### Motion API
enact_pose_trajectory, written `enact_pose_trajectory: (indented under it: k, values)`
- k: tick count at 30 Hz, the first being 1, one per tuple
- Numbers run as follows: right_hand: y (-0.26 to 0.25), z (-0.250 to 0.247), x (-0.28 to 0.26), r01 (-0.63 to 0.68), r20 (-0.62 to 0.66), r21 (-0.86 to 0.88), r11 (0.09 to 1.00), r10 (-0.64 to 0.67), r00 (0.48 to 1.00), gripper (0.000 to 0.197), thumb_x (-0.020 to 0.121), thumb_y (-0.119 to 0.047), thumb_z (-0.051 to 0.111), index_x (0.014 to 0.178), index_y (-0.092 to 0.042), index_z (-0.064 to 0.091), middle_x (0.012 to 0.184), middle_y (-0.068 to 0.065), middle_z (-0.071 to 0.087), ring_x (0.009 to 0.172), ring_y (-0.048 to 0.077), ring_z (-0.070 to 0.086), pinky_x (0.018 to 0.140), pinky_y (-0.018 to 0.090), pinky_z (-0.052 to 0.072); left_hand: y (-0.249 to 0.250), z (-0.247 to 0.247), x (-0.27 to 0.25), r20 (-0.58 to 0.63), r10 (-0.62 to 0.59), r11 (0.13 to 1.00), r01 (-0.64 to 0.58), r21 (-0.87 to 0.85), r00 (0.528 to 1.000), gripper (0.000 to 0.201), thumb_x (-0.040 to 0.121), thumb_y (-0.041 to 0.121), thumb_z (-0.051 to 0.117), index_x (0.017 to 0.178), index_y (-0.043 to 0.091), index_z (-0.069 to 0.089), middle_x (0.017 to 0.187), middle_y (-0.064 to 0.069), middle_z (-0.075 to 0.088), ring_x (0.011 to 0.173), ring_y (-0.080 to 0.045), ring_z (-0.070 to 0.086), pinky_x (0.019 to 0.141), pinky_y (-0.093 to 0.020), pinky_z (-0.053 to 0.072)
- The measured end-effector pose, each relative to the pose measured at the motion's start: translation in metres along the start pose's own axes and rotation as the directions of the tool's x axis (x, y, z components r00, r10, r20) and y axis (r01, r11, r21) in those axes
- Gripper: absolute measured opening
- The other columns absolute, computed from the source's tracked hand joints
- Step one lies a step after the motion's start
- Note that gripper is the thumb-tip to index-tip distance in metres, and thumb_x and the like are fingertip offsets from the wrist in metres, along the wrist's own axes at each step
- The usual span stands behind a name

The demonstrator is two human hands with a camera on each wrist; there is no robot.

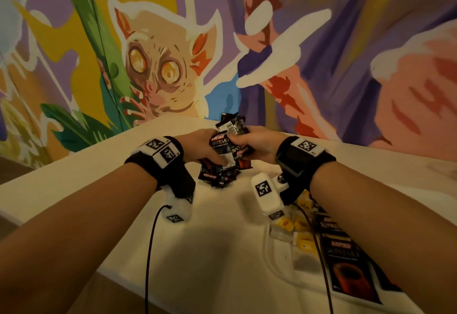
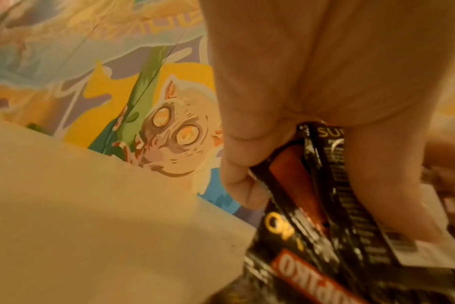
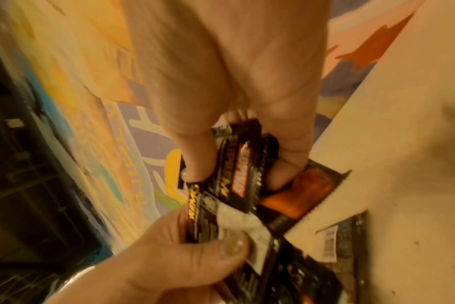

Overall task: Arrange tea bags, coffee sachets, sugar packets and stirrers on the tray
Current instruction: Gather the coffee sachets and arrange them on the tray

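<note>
Left hand (image 1: 197, 146) fingers (image 2: 247, 164) curl around a bunch of black coffee sachets (image 1: 226, 144), thumb pressed on the front one. Right hand (image 1: 257, 144) fingers (image 3: 286, 164) are also curled, pinching the same bunch from the other side, thumb on top. Bunch is held up just above the tabletop (image 1: 210, 252), sachets fanned and tilted. More black sachets lie in a loose heap (image 1: 217, 175) on the tabletop directly under the hands. Near-right: clear tray (image 1: 268, 244) on the tabletop, holding yellow tea bags (image 1: 303, 229) and two flat coffee sachets (image 1: 346, 264) side by side with them, partly hidden by the right forearm. Both wrists wear black bands with white marker blocks; cables run down from them. Painted mural wall (image 1: 160, 66) behind the tabletop. Sugar packets and stirrers: cannot tell.
</note>
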State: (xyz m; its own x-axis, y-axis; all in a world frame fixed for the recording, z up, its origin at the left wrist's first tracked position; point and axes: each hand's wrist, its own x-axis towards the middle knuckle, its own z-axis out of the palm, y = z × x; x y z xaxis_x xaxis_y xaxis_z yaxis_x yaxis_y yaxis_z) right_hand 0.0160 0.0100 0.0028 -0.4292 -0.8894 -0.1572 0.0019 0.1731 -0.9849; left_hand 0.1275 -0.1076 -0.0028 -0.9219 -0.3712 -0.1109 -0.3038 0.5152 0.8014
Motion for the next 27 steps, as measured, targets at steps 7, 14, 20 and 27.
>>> enact_pose_trajectory:
  k: [7, 14, 20, 27]
  values:
    - [-0.018, -0.023, -0.044, 0.209, -0.168, 0.080, 0.975, -0.194, 0.967, 0.023, 0.092, -0.006, 0.054, 0.115, -0.002, 0.057, 0.098, 0.011, 0.064, 0.078, 0.018, 0.063, 0.061, 0.027, 0.056, 0.035, 0.019, -0.001, -0.082, 0.165, 0.886, -0.184, -0.425, 0.983, 0.034, 0.084, 0.002, 0.064, 0.116, 0.006, 0.055, 0.105, -0.011, 0.068, 0.088, -0.018, 0.068, 0.074, -0.025, 0.058]
    - [-0.017, -0.034, -0.060, 0.086, -0.096, -0.165, 0.983, -0.103, 0.990, 0.030, 0.095, -0.023, 0.053, 0.124, -0.023, 0.048, 0.116, 0.006, 0.058, 0.105, 0.029, 0.057, 0.083, 0.054, 0.049, 0.033, 0.035, 0.004, -0.389, 0.098, 0.823, -0.295, -0.486, 0.916, 0.039, 0.075, 0.001, 0.073, 0.111, 0.007, 0.058, 0.097, -0.008, 0.066, 0.081, -0.018, 0.066, 0.070, -0.027, 0.058]
    - [-0.002, -0.028, -0.042, 0.114, -0.123, -0.004, 0.994, -0.113, 0.986, 0.028, 0.084, -0.003, 0.064, 0.108, -0.016, 0.056, 0.116, 0.019, 0.062, 0.106, 0.041, 0.060, 0.088, 0.065, 0.046, 0.033, 0.046, 0.011, -0.360, 0.161, 0.856, -0.311, -0.412, 0.919, 0.010, 0.090, 0.002, 0.057, 0.090, 0.012, 0.058, 0.096, -0.015, 0.064, 0.085, -0.027, 0.063, 0.080, -0.036, 0.054]
    - [0.003, -0.027, -0.028, 0.076, -0.259, 0.101, 0.992, -0.048, 0.965, 0.029, 0.083, 0.007, 0.062, 0.110, -0.001, 0.058, 0.091, 0.017, 0.065, 0.074, 0.032, 0.064, 0.061, 0.043, 0.056, 0.024, 0.028, 0.013, 0.033, 0.070, 0.555, -0.011, -0.832, 0.997, 0.088, 0.089, 0.068, 0.002, 0.123, 0.005, 0.053, 0.116, -0.013, 0.063, 0.109, -0.026, 0.057, 0.092, -0.035, 0.044]
